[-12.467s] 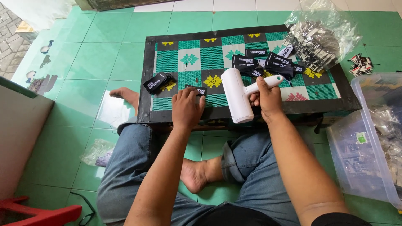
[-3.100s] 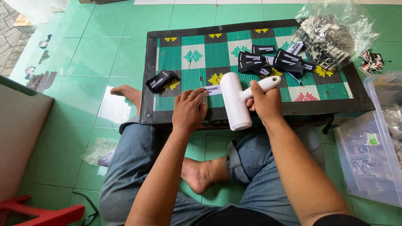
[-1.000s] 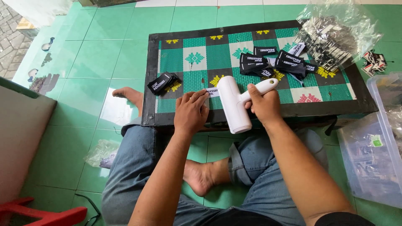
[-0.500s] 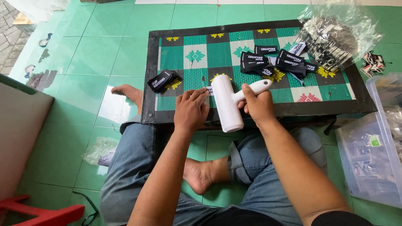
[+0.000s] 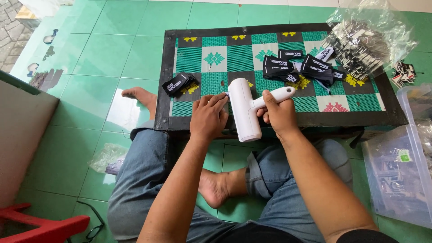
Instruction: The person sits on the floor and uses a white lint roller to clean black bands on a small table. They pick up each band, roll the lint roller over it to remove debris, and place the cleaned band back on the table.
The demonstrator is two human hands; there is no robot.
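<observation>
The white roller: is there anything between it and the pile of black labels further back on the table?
Nothing visible. Between the white roller in the right hand and the black labels lies only bare patterned tabletop.

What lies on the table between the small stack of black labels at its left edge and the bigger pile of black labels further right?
In the head view, between the small stack and the bigger pile lies only bare green-patterned table mat; the white roller sits nearer the person.

Green tile floor [image 5: 135, 27], red stool [image 5: 42, 225].
</observation>
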